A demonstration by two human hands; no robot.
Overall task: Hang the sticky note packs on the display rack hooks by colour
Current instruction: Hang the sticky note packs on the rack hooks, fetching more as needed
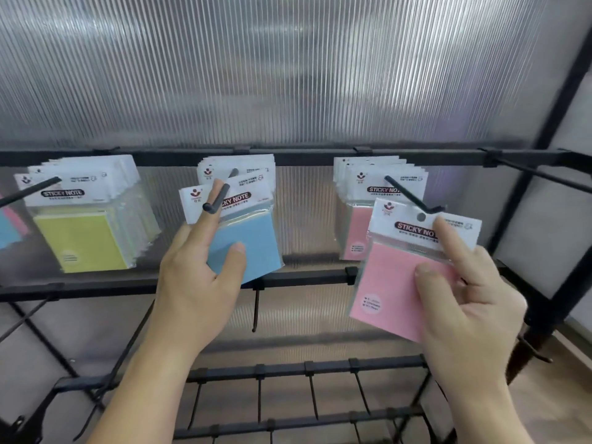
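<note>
My left hand (205,277) holds a blue sticky note pack (253,238), thumb on its front and index finger up along its white header, which is threaded on the middle hook (221,197). More packs hang behind it. My right hand (464,299) grips a pink sticky note pack (394,283), thumb on its face and index finger on the header. Its hanging hole sits just below the tip of the right hook (413,197), off the hook. Pink packs (358,225) hang further back on that hook. Yellow packs (83,241) fill the left hook (32,190).
The black rack's top bar (304,155) carries the hooks; a bare hook (544,176) juts out at far right. Lower bars (304,278) hold several short bare hooks. A ribbed translucent panel backs the rack. A pink and a blue pack (8,225) show at the left edge.
</note>
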